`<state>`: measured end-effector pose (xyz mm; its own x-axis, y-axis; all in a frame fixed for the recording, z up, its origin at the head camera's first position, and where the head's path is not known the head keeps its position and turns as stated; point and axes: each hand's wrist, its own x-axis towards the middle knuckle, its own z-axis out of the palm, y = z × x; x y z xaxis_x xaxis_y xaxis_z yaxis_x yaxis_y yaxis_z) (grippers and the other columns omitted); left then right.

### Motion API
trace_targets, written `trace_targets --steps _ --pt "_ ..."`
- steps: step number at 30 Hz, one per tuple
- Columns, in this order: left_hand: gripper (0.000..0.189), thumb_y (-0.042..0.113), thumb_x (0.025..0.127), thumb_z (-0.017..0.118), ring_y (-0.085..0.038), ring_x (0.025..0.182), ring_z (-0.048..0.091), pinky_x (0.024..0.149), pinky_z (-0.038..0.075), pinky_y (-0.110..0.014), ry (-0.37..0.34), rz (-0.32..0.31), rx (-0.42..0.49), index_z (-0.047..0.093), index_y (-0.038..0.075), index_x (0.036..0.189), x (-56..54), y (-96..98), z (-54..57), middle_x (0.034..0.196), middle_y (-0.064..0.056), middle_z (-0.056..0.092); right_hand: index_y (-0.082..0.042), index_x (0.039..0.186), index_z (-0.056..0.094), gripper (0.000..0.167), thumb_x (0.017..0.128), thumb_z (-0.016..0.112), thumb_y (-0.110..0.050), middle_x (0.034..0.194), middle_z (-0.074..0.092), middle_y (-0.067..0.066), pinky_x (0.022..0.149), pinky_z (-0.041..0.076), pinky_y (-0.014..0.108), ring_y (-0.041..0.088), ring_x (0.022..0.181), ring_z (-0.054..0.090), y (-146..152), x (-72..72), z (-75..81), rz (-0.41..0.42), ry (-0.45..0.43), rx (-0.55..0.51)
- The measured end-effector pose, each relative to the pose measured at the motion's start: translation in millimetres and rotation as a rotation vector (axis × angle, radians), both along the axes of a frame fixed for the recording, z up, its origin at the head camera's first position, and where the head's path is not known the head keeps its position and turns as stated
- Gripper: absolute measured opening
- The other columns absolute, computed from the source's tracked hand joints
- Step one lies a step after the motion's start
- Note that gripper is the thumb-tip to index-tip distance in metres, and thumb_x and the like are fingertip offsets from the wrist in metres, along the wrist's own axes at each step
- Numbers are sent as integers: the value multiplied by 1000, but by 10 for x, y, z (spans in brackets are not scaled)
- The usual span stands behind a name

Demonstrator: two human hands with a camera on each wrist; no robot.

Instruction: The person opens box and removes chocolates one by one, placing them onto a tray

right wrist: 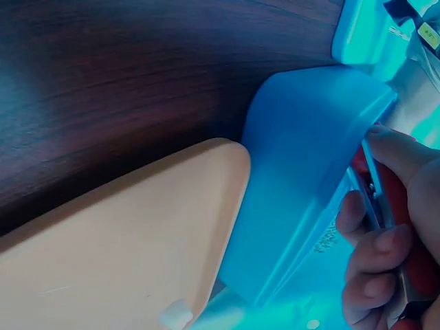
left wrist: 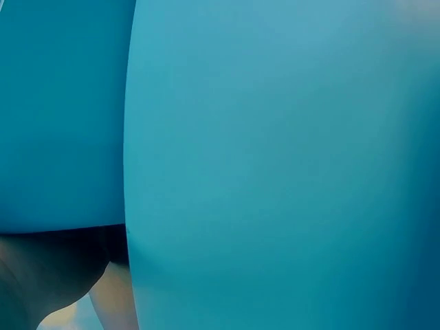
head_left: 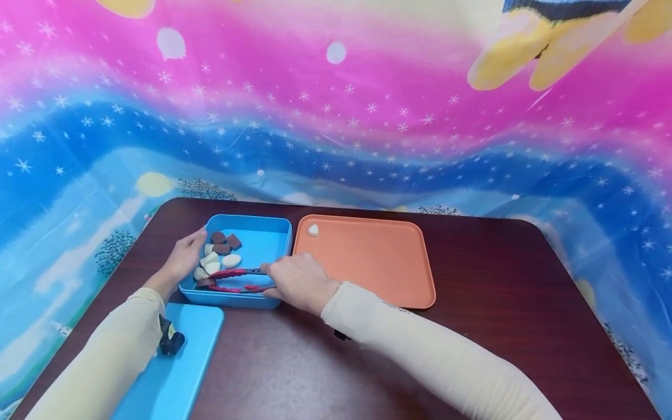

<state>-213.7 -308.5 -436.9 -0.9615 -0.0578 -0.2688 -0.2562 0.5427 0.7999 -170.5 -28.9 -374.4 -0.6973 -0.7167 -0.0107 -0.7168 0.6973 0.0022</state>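
My right hand (head_left: 300,282) grips red-and-black tongs (head_left: 238,272) that reach into the blue box (head_left: 270,233). The tong tips are at a ridged dark brown piece (head_left: 205,283) in the box's near left corner. White pieces (head_left: 231,261) and brown chocolate-like pieces (head_left: 221,249) lie along the box's left side. My left hand (head_left: 184,256) holds the left wall of the box, its fingertips at the rim. In the right wrist view, fingers (right wrist: 383,249) curl round the tong handles (right wrist: 412,258). Blue surfaces fill most of the left wrist view.
An orange tray (head_left: 378,256) lies to the right of the box, with one white piece (head_left: 313,230) near its far left corner. The blue lid (head_left: 189,361) lies flat under my left forearm. A printed cloth (head_left: 325,128) hangs behind the dark wooden table (head_left: 483,280).
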Motion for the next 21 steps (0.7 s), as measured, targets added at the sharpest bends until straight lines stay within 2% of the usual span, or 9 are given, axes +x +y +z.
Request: trace_targets --steps 4,9,13,16,21 --pt "72 60 106 14 -50 155 3 119 11 -75 -10 -3 -2 3 18 163 0 2 6 170 -20 5 -24 130 68 47 92 69 -52 93 77 -5 41 38 16 8 67 65 67 21 -31 -11 24 -36" --pt "70 59 107 15 -51 155 3 119 11 -75 -8 -14 -8 3 18 163 21 10 11 170 -21 5 -21 127 67 43 94 68 -49 83 72 -4 42 36 14 8 62 62 191 62 -73 -31 36 -110" --pt "70 56 108 14 -51 155 3 120 11 -74 -1 -22 -17 3 15 163 30 17 16 169 -22 5 -21 126 65 42 94 69 -47 81 70 -4 48 41 13 7 64 62 333 91 -94 -57 11 -185" --pt "69 55 108 14 -50 155 3 121 11 -73 9 -26 -19 3 14 163 28 24 9 169 -22 5 -22 127 66 42 93 71 -46 87 72 -4 52 46 15 8 67 64 447 106 -113 -83 1 -233" --pt "70 56 108 14 -50 155 2 121 11 -72 15 -29 -12 3 14 163 28 11 14 169 -22 4 -23 130 67 43 93 71 -45 89 73 -4 53 46 19 9 68 64 589 120 -119 -112 8 -297"
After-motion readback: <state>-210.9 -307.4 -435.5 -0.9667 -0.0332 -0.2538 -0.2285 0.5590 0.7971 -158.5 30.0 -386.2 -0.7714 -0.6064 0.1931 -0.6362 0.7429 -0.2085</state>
